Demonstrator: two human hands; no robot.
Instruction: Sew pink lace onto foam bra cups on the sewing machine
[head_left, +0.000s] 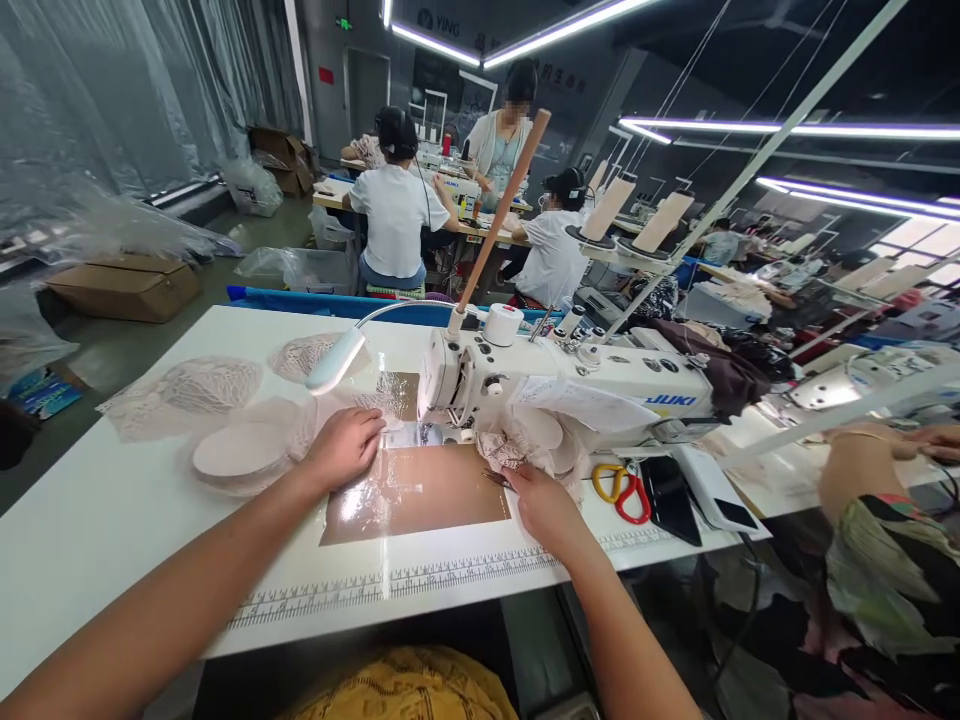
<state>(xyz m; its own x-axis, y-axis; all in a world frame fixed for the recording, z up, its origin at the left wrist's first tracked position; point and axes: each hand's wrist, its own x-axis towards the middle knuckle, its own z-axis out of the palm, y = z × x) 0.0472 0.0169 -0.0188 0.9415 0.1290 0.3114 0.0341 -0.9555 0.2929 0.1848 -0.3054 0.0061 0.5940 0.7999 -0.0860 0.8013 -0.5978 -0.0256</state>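
Note:
Left of the needle area of a white sewing machine (480,385), my left hand (346,447) is closed on pale pink lace fabric (304,425). A smooth oval cup (238,448) lies in that fabric. My right hand (541,505) is closed to the right of the needle, at the edge of bunched lace (504,447), with small dark metal snips (496,479) at its fingertips. More pale cups (541,430) rest under the machine arm. Between my hands lies a shiny brown sheet (427,490).
Red and yellow scissors (634,500), a black phone (670,497) and a white box (716,490) lie at the right. A lamp (336,362) hangs over more lace. A ruler strip (450,573) lines the front edge. Another person's arm (862,470) is at far right.

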